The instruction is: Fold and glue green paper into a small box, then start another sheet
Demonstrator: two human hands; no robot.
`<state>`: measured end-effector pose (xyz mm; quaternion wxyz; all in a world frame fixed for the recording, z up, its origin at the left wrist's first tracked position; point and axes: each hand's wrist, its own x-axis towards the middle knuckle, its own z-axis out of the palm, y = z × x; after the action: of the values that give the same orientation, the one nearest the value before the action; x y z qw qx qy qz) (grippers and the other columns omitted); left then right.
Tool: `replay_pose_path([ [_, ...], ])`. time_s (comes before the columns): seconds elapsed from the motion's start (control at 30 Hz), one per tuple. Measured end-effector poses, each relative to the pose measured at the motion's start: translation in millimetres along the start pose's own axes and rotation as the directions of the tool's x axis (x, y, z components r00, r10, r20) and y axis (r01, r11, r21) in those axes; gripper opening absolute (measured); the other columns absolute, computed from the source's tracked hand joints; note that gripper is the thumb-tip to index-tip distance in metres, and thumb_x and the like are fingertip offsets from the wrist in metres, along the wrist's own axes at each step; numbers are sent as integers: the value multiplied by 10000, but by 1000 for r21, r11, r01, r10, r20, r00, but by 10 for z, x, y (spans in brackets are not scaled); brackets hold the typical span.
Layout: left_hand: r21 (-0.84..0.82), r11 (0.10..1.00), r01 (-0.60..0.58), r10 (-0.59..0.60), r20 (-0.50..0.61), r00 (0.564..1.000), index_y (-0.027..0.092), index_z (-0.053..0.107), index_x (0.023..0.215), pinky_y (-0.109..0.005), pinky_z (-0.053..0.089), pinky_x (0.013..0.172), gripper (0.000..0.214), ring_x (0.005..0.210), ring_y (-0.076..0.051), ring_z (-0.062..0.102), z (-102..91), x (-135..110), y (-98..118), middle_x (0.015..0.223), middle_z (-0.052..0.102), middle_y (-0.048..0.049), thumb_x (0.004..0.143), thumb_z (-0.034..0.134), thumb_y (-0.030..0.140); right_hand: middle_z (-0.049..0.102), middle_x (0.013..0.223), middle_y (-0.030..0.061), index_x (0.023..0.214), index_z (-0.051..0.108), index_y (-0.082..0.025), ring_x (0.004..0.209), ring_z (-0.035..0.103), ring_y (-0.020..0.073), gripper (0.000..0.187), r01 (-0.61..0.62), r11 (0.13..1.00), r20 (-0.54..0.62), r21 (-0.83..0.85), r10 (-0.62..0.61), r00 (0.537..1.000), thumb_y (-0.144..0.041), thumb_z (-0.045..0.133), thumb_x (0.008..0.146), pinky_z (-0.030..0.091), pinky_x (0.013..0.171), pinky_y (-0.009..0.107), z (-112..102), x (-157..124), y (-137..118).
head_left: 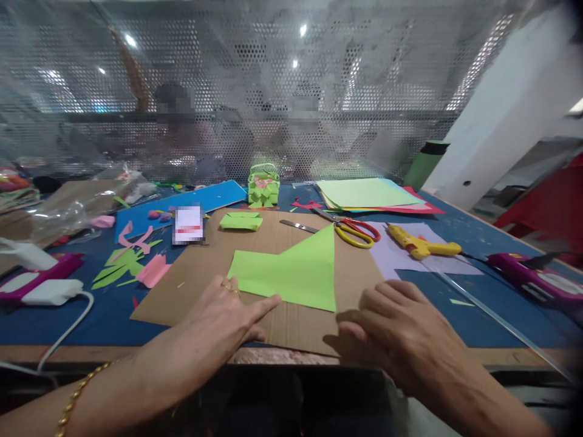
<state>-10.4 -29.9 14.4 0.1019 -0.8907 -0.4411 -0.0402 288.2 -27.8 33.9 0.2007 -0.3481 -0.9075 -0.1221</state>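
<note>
A bright green sheet of paper lies on the brown cardboard, its upper right part rising to a point. My left hand rests on the paper's lower left edge, index finger stretched along the edge and the other fingers partly bent. Close by the lower right corner, my right hand is closed with the fingers curled in; whatever may be inside them is hidden. Beyond the sheet lie scissors with red and yellow handles, a metal blade and a folded green paper piece.
A small green paper basket stands at the back. On the right are stacked coloured sheets, a yellow glue gun, a clear glue stick and a green bottle. Pink paper scraps and a purple power strip lie left.
</note>
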Motion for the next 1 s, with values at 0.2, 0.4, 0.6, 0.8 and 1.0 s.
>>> replay_pose_path([
  [0.2,-36,999,1,0,8,1000,363,527,1425,-416,444,824,503,927,-299,660,-65,24,39,937,753,-81,940,662,376,622,854,53,893,658,-187,773,511,212,151,41,986,63,159,-52,997,-257,561,986,354,707,363,214,292,-258],
  [0.4,97,993,67,-68,13,998,365,518,1435,-495,430,920,522,1112,-368,625,-169,22,136,1072,732,-135,934,664,393,616,859,49,941,656,-191,729,518,194,69,3,980,100,200,-24,995,-235,604,952,362,649,340,471,289,-321],
  [0.6,75,996,39,-36,-34,999,259,662,1244,-479,396,986,408,1111,-324,580,-157,96,151,1146,678,-121,900,670,479,622,858,46,919,647,-199,720,519,196,31,4,980,66,199,-18,998,-212,620,928,360,646,351,495,243,-305],
  [0.8,85,992,92,-94,18,995,390,621,1320,-402,404,814,405,983,-303,571,-187,39,28,997,640,-95,929,623,495,610,845,31,985,639,-202,721,517,214,59,27,978,34,208,-35,999,-222,611,937,356,657,370,524,247,-293],
  [1.0,154,975,159,-170,65,983,422,596,1348,-413,391,806,390,952,-309,552,-175,-101,-232,1047,626,-113,962,577,467,605,856,16,993,632,-218,736,522,212,57,-6,967,41,255,-5,999,-238,604,947,352,665,363,525,226,-267],
])
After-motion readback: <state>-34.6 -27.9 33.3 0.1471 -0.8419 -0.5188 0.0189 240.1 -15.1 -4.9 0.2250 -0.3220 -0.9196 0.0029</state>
